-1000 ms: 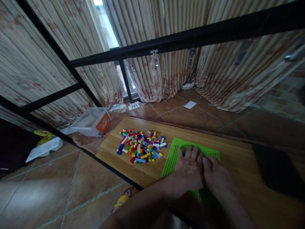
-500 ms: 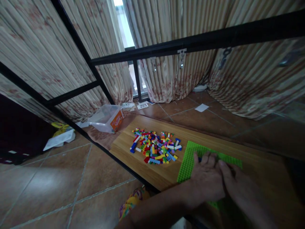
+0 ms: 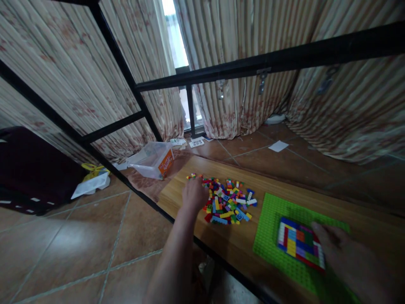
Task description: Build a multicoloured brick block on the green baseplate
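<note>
Wooden bench (image 3: pixel 196 228): left hand (image 3: pixel 194 194) digs, fingers bent, into loose bricks (image 3: pixel 229 200); right hand (image 3: pixel 344 257) lies flat beside the small brick patch (image 3: pixel 299 242) on the mostly bare green plate (image 3: pixel 268 219).

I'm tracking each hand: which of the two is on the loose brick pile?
The left hand, stretched out to the pile of loose bricks. The right hand rests instead by the built brick panel on the green baseplate.
</note>
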{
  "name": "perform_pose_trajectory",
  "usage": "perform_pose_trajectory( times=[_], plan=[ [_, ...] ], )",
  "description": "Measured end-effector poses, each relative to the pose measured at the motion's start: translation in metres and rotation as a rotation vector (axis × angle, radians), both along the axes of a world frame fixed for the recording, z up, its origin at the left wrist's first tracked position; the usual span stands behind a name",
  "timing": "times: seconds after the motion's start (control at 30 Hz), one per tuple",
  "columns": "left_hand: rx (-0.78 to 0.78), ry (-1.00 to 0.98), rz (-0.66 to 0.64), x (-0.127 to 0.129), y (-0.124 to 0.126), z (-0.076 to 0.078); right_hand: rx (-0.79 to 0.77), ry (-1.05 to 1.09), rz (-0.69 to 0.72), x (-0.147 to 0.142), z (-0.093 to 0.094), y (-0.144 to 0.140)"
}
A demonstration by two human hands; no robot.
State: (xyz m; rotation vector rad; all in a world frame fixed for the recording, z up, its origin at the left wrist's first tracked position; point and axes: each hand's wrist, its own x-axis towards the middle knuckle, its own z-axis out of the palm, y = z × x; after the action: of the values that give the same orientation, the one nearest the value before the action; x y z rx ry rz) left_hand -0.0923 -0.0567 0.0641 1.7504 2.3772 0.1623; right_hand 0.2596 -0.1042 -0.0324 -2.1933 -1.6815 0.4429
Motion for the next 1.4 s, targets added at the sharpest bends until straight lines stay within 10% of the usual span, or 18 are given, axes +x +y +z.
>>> perform_pose_trajectory(
  times=[0.23,0.8,1.03,1.4],
  plan=[
    [-0.218,0.067,0.035,-0.066,0.003,-0.021,-0.123,-0.032,-0.079,-0.019,0.027,-0.004],
    [-0.255,0.057,-0.093,-0.071,0.017,-0.028,-0.025,-0.034,-0.07,-0.023,0.036,-0.008],
    [-0.111,0.012,-0.011,-0.046,0.009,-0.01,-0.042,-0.043,-0.07,-0.022,0.035,-0.008],
    [0.07,-0.33,-0.275,0.03,-0.002,-0.01,-0.041,-0.019,-0.087,-0.025,0.037,-0.004]
  ],
)
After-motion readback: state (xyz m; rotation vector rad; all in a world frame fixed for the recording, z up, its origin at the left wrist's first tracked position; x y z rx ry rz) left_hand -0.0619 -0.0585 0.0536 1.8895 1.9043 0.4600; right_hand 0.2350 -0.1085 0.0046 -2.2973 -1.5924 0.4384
